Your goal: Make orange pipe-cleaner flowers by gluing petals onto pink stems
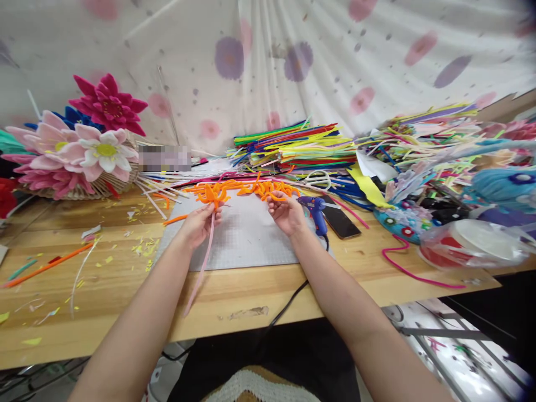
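Note:
My left hand is closed around a pink stem topped by a bunch of bent orange pipe-cleaner pieces; the stem hangs down past the table's front edge. My right hand reaches to the pile of curled orange pipe-cleaner pieces and pinches one piece at its near edge. Both hands work over a grey cutting mat on the wooden table.
A blue glue gun and a dark phone lie right of the mat. Stacks of coloured pipe cleaners and scissors sit behind. Plush flowers stand at left, clutter and a plastic tub at right.

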{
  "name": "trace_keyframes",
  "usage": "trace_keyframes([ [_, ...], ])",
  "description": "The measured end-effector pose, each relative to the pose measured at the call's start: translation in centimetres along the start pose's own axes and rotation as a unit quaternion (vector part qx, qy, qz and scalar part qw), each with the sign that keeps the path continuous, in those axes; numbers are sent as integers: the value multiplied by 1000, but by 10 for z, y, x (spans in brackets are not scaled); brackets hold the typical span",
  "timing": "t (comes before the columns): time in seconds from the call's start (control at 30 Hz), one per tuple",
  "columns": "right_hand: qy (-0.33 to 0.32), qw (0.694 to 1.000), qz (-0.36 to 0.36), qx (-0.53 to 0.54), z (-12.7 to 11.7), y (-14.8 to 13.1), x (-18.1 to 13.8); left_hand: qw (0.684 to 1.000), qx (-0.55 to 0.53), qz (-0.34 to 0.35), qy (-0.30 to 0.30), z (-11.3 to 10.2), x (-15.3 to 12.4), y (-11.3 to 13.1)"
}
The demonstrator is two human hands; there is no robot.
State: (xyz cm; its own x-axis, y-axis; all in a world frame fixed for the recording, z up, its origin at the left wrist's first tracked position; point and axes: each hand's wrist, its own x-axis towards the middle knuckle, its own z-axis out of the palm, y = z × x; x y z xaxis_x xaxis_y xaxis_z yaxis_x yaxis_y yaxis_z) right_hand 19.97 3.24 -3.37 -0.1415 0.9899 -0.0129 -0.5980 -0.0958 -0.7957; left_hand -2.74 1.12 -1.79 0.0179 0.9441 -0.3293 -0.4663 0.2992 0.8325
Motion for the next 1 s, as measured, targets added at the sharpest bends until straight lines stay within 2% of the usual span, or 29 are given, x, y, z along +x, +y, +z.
trace_keyframes([
  [0.23,-30,999,-4,-17,3,4,-1,995,-62,-64,-53,-2,-5,-6],
  [0.33,-29,999,-6,-35,7,5,-3,992,-72,-83,-54,-1,-5,-6],
  [0.6,-61,997,-10,-56,9,8,-5,990,-40,-119,-64,-1,-3,-12],
  [0.87,-67,996,8,-56,13,10,-7,989,2,-116,-91,3,-7,-18],
  [1.0,-79,996,-3,-38,14,8,-9,985,-12,-143,-97,3,-6,-18],
])
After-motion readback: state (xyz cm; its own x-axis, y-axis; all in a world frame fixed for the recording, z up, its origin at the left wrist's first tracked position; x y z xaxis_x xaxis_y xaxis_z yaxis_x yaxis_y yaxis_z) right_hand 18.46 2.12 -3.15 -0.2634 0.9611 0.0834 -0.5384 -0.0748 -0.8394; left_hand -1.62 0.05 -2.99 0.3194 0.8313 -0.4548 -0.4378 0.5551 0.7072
